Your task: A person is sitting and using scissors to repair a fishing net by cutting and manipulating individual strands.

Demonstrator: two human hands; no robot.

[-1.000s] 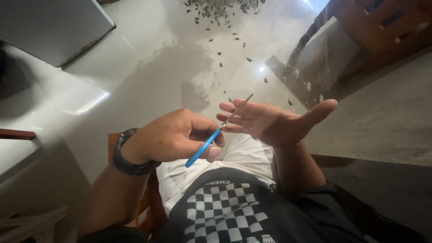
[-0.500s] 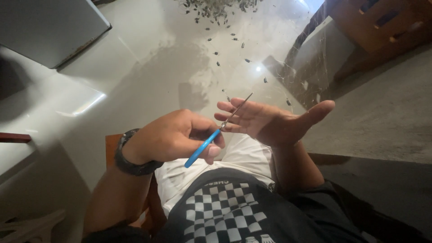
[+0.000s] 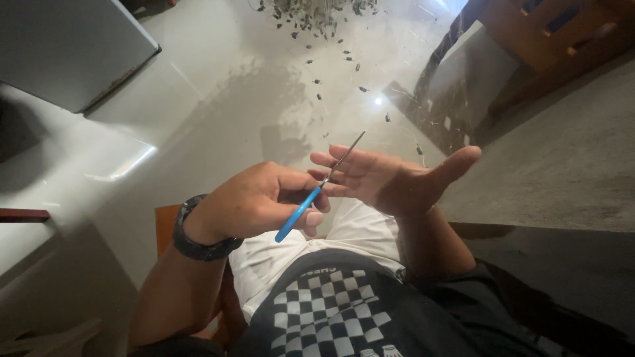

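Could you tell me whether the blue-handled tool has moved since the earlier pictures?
No: the blue-handled tool keeps its place against the open right hand.

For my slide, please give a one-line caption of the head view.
Left hand holds a blue-handled thin metal tool against the fingers of the open right hand, above a glossy floor.

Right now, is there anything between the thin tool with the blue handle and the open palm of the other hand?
Nothing visible. The left hand pinches the blue-handled tool, and its thin metal shaft lies across the fingers of the open right hand. Whether the shaft touches them or only passes in front cannot be told. The dark bits on the floor lie far beyond.
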